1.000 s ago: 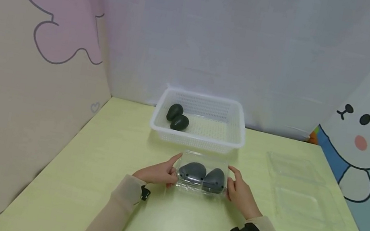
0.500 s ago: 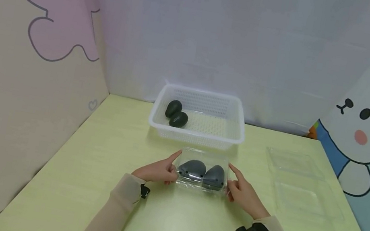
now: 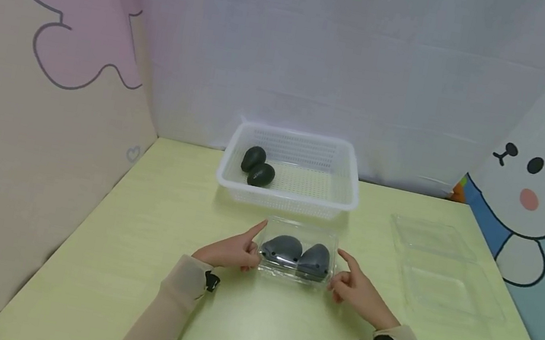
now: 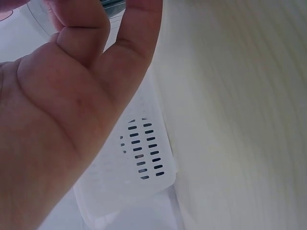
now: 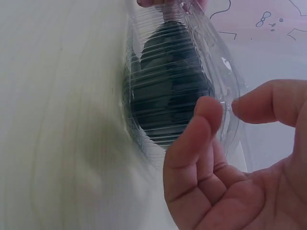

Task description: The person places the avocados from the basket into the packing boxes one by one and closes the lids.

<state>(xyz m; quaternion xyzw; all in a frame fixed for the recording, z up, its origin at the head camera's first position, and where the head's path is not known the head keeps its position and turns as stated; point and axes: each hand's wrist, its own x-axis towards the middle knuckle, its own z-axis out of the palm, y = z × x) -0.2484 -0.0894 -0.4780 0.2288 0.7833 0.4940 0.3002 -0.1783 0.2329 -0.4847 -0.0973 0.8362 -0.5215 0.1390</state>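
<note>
A closed clear plastic clamshell box (image 3: pixel 302 230) lies mid-table in the head view, with two dark avocados (image 3: pixel 314 261) showing greyish through its lid. My left hand (image 3: pixel 232 250) holds the box's left end, index finger stretched along the side to the far corner, thumb near the front. In the left wrist view the left hand (image 4: pixel 72 91) has its fingers bent, and their tips run out of frame. My right hand (image 3: pixel 362 293) is beside the right end, index finger extended. In the right wrist view, the right hand's (image 5: pixel 230 177) fingers are loosely bent close to the box rim.
Behind the box stands a white perforated basket (image 3: pixel 289 201) with two avocados (image 3: pixel 258 166) in its left part. An open, clear clamshell box (image 3: pixel 441 276) lies at the right of the yellow table (image 3: pixel 160 193). Printed curtains surround the table.
My right hand has eased back from the box's right end, its index fingertip coming off the far right corner. The left hand stays at the left end. The head view has shifted slightly.
</note>
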